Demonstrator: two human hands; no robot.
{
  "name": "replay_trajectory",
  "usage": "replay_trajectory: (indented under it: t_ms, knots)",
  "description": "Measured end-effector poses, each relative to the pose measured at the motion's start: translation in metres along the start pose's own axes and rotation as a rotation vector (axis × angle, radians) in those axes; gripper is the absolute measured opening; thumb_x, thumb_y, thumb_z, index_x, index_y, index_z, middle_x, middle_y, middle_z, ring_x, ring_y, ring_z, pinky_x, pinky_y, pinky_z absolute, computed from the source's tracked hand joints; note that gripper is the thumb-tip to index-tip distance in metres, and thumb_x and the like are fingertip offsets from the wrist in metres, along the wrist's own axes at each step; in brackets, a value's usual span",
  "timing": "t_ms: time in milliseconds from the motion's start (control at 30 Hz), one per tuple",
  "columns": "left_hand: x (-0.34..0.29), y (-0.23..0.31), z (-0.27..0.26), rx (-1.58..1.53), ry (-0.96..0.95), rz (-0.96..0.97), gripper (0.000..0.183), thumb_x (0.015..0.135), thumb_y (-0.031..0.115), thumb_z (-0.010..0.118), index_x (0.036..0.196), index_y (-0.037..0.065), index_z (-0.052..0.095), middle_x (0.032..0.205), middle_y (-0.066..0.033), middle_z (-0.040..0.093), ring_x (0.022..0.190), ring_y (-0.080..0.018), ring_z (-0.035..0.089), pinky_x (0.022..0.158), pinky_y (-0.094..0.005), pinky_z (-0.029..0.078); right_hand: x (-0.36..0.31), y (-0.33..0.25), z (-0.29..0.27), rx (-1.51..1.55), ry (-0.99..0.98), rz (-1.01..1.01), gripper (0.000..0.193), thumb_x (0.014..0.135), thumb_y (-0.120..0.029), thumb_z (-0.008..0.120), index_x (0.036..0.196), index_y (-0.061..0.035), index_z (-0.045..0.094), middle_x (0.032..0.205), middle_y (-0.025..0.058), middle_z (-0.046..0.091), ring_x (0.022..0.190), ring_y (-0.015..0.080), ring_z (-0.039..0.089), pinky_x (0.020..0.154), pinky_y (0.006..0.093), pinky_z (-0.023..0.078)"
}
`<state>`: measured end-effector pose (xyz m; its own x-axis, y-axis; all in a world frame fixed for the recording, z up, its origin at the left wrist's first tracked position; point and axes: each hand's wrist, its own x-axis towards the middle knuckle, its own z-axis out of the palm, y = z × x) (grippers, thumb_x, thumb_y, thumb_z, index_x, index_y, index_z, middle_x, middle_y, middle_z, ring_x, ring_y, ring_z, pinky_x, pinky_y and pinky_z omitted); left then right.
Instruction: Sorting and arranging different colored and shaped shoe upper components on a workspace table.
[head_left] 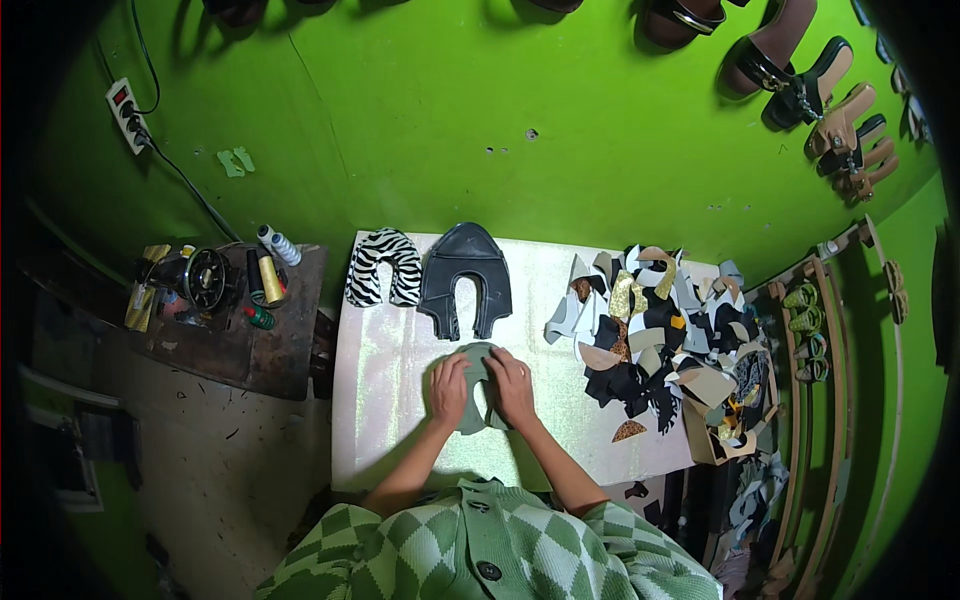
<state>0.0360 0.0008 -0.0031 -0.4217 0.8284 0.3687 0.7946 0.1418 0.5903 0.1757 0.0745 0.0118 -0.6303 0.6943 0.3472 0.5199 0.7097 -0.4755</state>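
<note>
On the pale, shiny tabletop [385, 400] lies a grey-green horseshoe-shaped shoe upper piece [478, 362], its curved end away from me and its two legs toward me. My left hand [449, 390] grips its left side with bent fingers. My right hand [513, 390] is closed over the right side, fingertips near the top of the curve. Both hands cover much of the piece. Just beyond them sits a black shoe upper [466, 245] with a slot in the middle, and left of that a stack of zebra-striped U-shaped pieces [361, 268].
A heap of leather scraps [640, 330] covers the table's right side, beside a cardboard box [718, 445] of offcuts. At left, a sewing machine [205, 278] and thread spools [270, 277] stand on a dark table [285, 365]. Sandals [835, 120] hang on the green wall.
</note>
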Motion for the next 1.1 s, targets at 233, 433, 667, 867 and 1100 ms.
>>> replay_trajectory:
  t_ms: [233,433,667,867,1100]
  knots:
    - [-0.003,-0.004,0.011,0.032,-0.277,0.12,0.047,0.089,0.016,0.046,0.134,0.001,0.04,0.143,-0.0139,0.034,0.135,-0.0305,0.027,0.108,-0.0405,0.025,-0.005,0.002,0.011,-0.106,-0.262,-0.005,0.057,0.091,-0.027,0.043,0.142,-0.0065,0.028,0.149,0.0104,0.026,0.138,0.0261,0.023,0.11,0.0469,0.018]
    - [-0.003,-0.009,0.005,0.088,-0.477,0.171,0.065,0.093,0.036,0.037,0.141,-0.005,0.022,0.149,-0.0211,0.018,0.139,-0.0364,0.015,0.112,-0.0447,0.015,-0.007,0.008,0.01,-0.095,-0.35,-0.017,0.061,0.091,-0.032,0.041,0.144,-0.0061,0.024,0.151,0.0094,0.021,0.138,0.0268,0.021,0.11,0.0496,0.016]
    - [0.0,-0.006,0.011,0.124,-0.553,0.111,0.066,0.093,0.036,0.037,0.141,-0.006,0.02,0.15,-0.0212,0.014,0.14,-0.0357,0.011,0.113,-0.044,0.011,0.0,0.009,0.013,-0.131,-0.372,-0.006,0.063,0.09,-0.033,0.041,0.144,-0.006,0.022,0.151,0.009,0.021,0.139,0.0258,0.02,0.109,0.0491,0.017]
    - [-0.002,-0.009,0.016,0.18,-0.476,0.147,0.066,0.094,0.037,0.034,0.143,-0.004,0.018,0.151,-0.0196,0.013,0.14,-0.0333,0.012,0.113,-0.0429,0.012,-0.001,0.01,0.014,-0.155,-0.31,-0.036,0.063,0.091,-0.033,0.04,0.144,-0.0059,0.021,0.151,0.0092,0.02,0.139,0.0252,0.019,0.109,0.0473,0.016]
    - [-0.005,0.0,0.006,0.155,-0.446,0.173,0.064,0.094,0.034,0.034,0.143,-0.004,0.017,0.151,-0.0192,0.015,0.139,-0.0361,0.013,0.112,-0.0445,0.013,-0.007,0.01,-0.001,0.042,-0.245,-0.042,0.057,0.093,-0.022,0.038,0.145,-0.0072,0.021,0.151,0.0091,0.021,0.14,0.025,0.019,0.109,0.046,0.015]
